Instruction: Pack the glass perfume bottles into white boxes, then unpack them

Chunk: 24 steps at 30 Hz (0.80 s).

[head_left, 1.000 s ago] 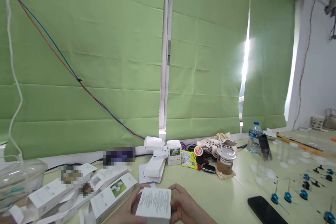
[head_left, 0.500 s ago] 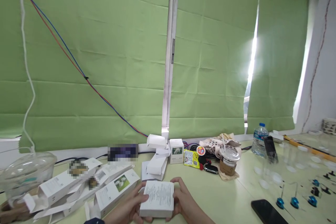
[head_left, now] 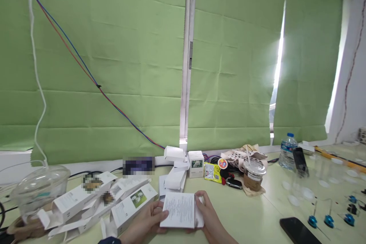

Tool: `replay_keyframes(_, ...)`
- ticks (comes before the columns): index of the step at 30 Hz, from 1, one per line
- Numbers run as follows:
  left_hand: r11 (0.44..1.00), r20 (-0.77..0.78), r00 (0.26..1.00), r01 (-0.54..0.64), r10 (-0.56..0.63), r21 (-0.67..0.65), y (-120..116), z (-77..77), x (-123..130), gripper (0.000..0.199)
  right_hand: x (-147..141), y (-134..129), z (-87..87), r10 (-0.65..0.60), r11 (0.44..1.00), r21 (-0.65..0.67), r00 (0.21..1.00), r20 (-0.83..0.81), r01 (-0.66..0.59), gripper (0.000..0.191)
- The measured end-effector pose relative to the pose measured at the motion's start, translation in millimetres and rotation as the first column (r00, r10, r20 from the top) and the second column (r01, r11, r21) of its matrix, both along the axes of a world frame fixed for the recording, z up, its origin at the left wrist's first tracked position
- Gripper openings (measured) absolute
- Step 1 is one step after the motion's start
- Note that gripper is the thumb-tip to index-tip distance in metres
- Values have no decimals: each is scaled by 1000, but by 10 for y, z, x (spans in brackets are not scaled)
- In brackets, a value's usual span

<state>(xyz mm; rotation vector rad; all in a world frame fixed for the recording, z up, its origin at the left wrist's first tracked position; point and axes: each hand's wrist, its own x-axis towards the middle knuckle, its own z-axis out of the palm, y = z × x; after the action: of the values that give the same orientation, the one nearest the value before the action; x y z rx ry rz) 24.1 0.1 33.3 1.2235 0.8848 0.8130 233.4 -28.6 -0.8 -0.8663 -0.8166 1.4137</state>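
Observation:
Near the table's front edge I hold a small white box (head_left: 179, 210), its upper face covered with fine printed text. My left hand (head_left: 153, 217) grips its left side, thumb lying on the printed face. At the right, my right hand (head_left: 208, 213) is closed around the other side, where a plain white panel shows beside the text; I cannot tell if that is a side wall or a flap. The fingers underneath are mostly hidden. Just beyond the box lie crumpled white cartons (head_left: 174, 177), and an upright white box with a flower picture (head_left: 196, 164) stands behind.
Opened white boxes (head_left: 130, 206) lie to the left, by a clear plastic container (head_left: 42, 187). Rightward are a yellow packet (head_left: 212, 172), an iced drink cup (head_left: 254, 175), a water bottle (head_left: 288, 151), a black phone (head_left: 299, 230) and several small blue metal parts (head_left: 329, 220).
The box has turned in my hands, and a white panel now shows along its right side. My right hand has shifted with it. The whole view has moved slightly left.

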Motion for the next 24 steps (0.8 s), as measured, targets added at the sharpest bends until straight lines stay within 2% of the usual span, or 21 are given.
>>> replay_keyframes(3,996,-81,994,-66,70,59,49,-11,21,52,9,-7,-10,2,997,75,1000,-2,-1,63)
replay_keyframes(6,989,-135,980,-135,143,66,86,-22,47,49,20,-13,10,0,998,65,1000,-18,2,64)
replay_keyframes(12,969,-119,963,-235,242,72,93,-20,85,46,6,-28,46,-99,989,113,994,55,93,59)
replay_keyframes(15,974,-44,973,-225,226,30,50,-6,83,49,15,-68,99,-190,959,238,970,150,151,55)
replay_keyframes(18,981,66,981,-175,181,-86,-3,17,58,43,50,-108,156,-267,914,371,932,247,164,49)
replay_keyframes(21,974,112,984,-114,138,-195,-24,34,18,37,75,-92,138,-280,904,402,913,298,145,42)
replay_keyframes(24,969,129,985,-79,111,-233,-8,25,-13,37,67,-8,37,-309,894,412,909,280,177,41)
